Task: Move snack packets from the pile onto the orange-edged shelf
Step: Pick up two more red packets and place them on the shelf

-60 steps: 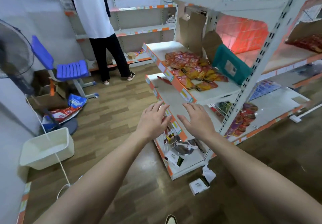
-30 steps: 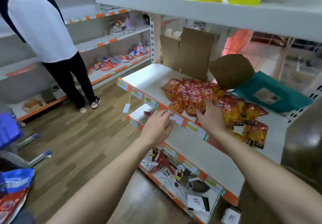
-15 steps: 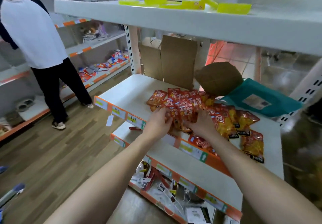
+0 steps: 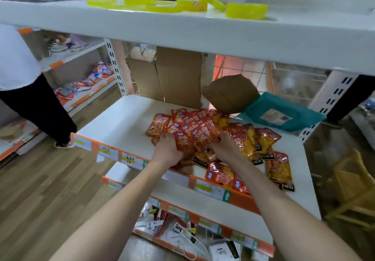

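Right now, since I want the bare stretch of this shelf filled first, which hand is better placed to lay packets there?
Left, probably: the left hand grips red packets at the pile's left edge, beside the bare shelf; the right hand is across the pile.

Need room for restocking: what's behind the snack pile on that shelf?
A brown bag, a teal pouch and upright cardboard sit behind the pile. Packets cover the bag's lower edge; anything beneath the pile is hidden.
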A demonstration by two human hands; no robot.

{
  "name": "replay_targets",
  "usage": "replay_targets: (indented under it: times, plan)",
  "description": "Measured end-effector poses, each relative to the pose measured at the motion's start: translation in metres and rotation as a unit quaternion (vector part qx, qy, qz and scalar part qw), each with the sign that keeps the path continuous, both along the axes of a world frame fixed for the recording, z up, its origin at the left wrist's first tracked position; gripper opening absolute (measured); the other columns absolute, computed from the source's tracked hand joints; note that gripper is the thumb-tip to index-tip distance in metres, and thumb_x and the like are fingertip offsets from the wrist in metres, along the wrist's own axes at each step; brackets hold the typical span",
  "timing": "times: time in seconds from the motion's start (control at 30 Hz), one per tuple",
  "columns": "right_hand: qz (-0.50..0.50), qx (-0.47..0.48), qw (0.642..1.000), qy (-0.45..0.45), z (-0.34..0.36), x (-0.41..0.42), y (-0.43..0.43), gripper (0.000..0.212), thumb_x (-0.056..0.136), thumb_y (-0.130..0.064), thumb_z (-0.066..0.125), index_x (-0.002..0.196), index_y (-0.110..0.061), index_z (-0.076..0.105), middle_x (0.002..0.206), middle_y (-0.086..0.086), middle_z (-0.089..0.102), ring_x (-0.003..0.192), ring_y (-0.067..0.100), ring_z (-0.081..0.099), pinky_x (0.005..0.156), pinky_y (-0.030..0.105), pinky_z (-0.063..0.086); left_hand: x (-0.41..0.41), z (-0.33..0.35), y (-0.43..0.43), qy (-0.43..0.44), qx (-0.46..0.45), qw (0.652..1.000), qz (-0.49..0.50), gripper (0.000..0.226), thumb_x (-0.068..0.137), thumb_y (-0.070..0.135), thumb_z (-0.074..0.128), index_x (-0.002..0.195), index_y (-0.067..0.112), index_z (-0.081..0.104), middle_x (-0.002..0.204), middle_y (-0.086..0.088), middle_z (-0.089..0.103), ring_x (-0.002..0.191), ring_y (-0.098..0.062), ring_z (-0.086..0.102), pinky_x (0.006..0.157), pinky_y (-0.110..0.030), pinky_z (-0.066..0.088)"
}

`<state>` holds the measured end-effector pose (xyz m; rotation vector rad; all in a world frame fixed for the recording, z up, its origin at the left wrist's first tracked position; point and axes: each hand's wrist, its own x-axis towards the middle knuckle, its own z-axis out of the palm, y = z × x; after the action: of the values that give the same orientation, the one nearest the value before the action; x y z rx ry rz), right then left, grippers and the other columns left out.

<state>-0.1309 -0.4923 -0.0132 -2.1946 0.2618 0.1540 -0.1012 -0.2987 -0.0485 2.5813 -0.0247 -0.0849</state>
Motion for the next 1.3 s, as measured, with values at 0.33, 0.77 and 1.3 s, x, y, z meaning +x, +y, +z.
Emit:
replay_targets:
  times: [0.33,0.77,1.3]
  plan:
    - [-0.018,-0.026,0.999,0.023,0.002,0.004,0.008,0.007,0.097,-0.02,0.052,0.103,-0.019,0.055,0.091,-0.002,0.063,0.081,0.013,0.064,0.079,0.034,0.056,-0.001,0.014,0.028,0.086,-0.145,0.985,-0.03,0.058,0.081,0.017,0.075,0.132,0.014,0.047,0.124,-0.004,0.054,0.12,-0.025,0.053,0.101,-0.038,0.046]
    - [-0.106,-0.015,0.994,0.023,-0.003,-0.01,0.021,0.058,0.086,-0.021,0.071,0.139,-0.015,0.049,0.13,0.006,0.06,0.117,0.027,0.058,0.095,0.037,0.05,-0.007,0.017,0.036,0.174,-0.533,0.828,0.013,0.052,0.078,0.021,0.083,0.125,0.03,0.061,0.128,-0.003,0.063,0.115,-0.023,0.064,0.103,-0.047,0.05]
    - [-0.189,0.032,0.972,-0.14,0.011,-0.047,0.041,0.027,0.083,-0.029,0.079,0.105,-0.025,0.065,0.1,-0.016,0.069,0.094,0.001,0.064,0.077,0.017,0.048,-0.005,0.008,0.032,0.148,-0.436,0.869,-0.182,0.048,0.09,0.024,0.073,0.133,0.024,0.051,0.136,0.001,0.058,0.129,-0.016,0.054,0.111,-0.045,0.045]
